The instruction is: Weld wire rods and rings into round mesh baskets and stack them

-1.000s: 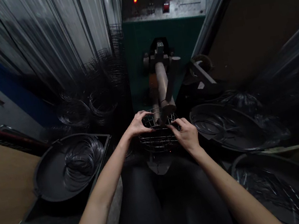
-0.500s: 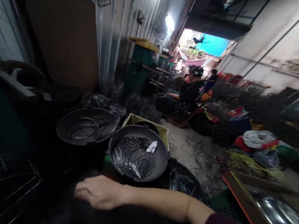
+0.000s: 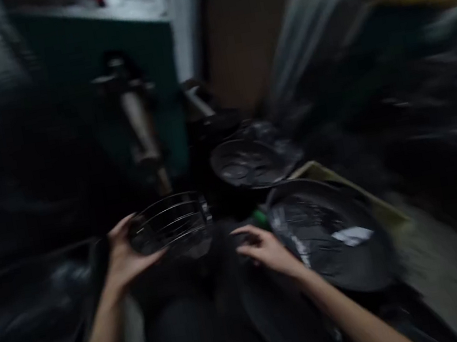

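Note:
My left hand (image 3: pixel 127 261) grips the left end of a curved wire basket (image 3: pixel 175 218), thumb below and fingers above. Its thin, shiny metal bars run in several rows, and its lower part fades into the dark. To the right of the basket is my right hand (image 3: pixel 266 251), its fingers curved and apart from the thumb, pointing left. I see nothing between them, though the picture is blurred. Just right of that hand stands a dark round basin (image 3: pixel 360 274) with short, shiny metal wires (image 3: pixel 302 217) and a white scrap (image 3: pixel 353 236) in it.
Behind is a second dark basin (image 3: pixel 252 181) with wire rings. A yellowish crate (image 3: pixel 387 214) shows beside the nearer basin. A green machine panel (image 3: pixel 65 64) with a pale upright part (image 3: pixel 139 121) stands behind the basket. Another large dark basin (image 3: pixel 28 333) lies at left.
The view has swung left, so the basins sit further right. My left hand has come into view on the wire basket. My right hand's fingers look less closed.

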{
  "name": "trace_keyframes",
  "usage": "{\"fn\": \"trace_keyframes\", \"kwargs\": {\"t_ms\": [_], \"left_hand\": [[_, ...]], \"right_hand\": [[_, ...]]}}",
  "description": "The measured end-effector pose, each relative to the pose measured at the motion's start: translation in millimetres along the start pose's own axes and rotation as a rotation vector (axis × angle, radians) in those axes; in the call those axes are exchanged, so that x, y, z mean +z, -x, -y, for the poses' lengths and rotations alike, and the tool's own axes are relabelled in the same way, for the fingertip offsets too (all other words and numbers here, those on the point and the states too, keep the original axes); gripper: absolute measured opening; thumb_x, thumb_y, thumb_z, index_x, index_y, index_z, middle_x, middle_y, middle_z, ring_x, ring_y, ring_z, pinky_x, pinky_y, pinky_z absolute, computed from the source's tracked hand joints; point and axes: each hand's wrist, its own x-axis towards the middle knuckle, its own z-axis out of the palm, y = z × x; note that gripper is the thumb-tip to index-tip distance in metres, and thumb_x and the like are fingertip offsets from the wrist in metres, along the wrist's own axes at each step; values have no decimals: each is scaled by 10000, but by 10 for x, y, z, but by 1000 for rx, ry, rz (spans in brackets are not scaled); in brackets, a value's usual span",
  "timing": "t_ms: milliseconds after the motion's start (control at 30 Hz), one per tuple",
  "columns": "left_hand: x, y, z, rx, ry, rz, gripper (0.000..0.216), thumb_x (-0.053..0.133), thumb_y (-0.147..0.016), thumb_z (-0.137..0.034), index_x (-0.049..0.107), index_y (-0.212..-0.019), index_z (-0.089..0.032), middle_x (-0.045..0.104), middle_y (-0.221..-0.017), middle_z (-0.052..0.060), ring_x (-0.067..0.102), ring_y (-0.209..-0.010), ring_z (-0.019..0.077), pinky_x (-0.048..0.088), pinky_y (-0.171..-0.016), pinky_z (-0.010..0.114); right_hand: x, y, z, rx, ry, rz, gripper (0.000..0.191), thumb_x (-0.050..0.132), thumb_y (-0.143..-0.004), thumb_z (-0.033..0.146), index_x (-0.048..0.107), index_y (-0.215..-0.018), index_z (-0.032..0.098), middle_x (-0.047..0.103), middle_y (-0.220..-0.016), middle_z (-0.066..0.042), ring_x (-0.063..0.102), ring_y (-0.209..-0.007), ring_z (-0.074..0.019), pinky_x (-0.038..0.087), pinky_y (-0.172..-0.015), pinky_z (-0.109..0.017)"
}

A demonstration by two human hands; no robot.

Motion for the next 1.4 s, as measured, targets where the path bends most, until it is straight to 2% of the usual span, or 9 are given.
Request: {"fn": "trace_keyframes", "kwargs": {"t_ms": [67, 133, 200, 267, 367, 500, 633, 1200, 1400], "left_hand": [[-279, 210, 21, -4, -115, -24, 804, 803, -595, -463, 443, -1281, -248, 469, -1242, 96, 483, -1174, 303, 408, -1037, 517], [-338, 227, 23, -2, -202, 73, 778, 822, -554, -410, 498, -1241, -238, 442, -1254, 103, 443, -1203, 310, 395, -1044, 504], [-297, 165, 1, -8, -282, 179, 676, 813, -564, -376, 570, -1180, -241, 402, -1289, 110, 397, -1223, 317, 380, -1045, 492], [-247, 127, -56, 21, -334, 212, 611, 800, -578, -363, 607, -1145, -241, 379, -1297, 116, 385, -1211, 324, 356, -1051, 507], [-228, 169, -119, 42, -331, 216, 612, 793, -593, -368, 602, -1158, -234, 386, -1293, 122, 388, -1203, 322, 348, -1054, 517], [-249, 245, -112, -70, -247, 161, 628, 810, -585, -399, 586, -1148, -234, 401, -1305, 112, 386, -1233, 314, 400, -1034, 482], [-243, 182, -103, -108, -211, 135, 636, 827, -566, -367, 580, -1138, -238, 404, -1312, 109, 394, -1236, 318, 413, -1028, 487], [-321, -260, -4, -58, -212, 143, 668, 836, -543, -381, 584, -1141, -217, 417, -1268, 117, 418, -1198, 313, 426, -1013, 468], [-353, -344, 79, -70, -220, 167, 683, 841, -537, -394, 580, -1145, -222, 431, -1249, 111, 417, -1196, 311, 415, -1018, 470]], "right_hand": [[72, -166, 283, -19, -10, 150, 298, 672, -751, 381, 659, -978, 189, 595, -651, 26, 435, -424, -56, 345, -383, -167], [214, -380, 496, 15, 39, 333, 275, 663, -763, 402, 682, -902, 166, 608, -613, 13, 416, -391, -56, 317, -359, -175], [399, -557, 616, -8, 158, 403, 251, 654, -774, 386, 702, -868, 160, 634, -602, 1, 473, -406, -78, 351, -376, -189], [555, -681, 640, -154, 340, 319, 188, 647, -786, 343, 716, -832, 174, 686, -664, -14, 596, -523, -121, 453, -480, -212], [678, -771, 572, -504, 702, 160, 166, 601, -840, 296, 721, -886, 190, 732, -850, -42, 688, -748, -169, 527, -672, -252], [712, -762, 480, -872, 1085, 128, 328, 553, -885, 298, 635, -1173, 166, 697, -1078, -97, 703, -769, -186, 517, -553, -241], [674, -808, 473, -1051, 1172, 111, 316, 523, -891, 211, 630, -1187, 185, 695, -1086, -72, 701, -702, -152, 480, -479, -209], [600, -1131, 766, -1175, 1231, -10, 263, 499, -913, 224, 656, -1123, 201, 705, -1059, -23, 699, -675, -140, 467, -471, -202], [618, -1225, 794, -1114, 1258, 36, 271, 525, -903, 234, 654, -1140, 217, 710, -1047, -32, 694, -679, -131, 463, -493, -188]]}}
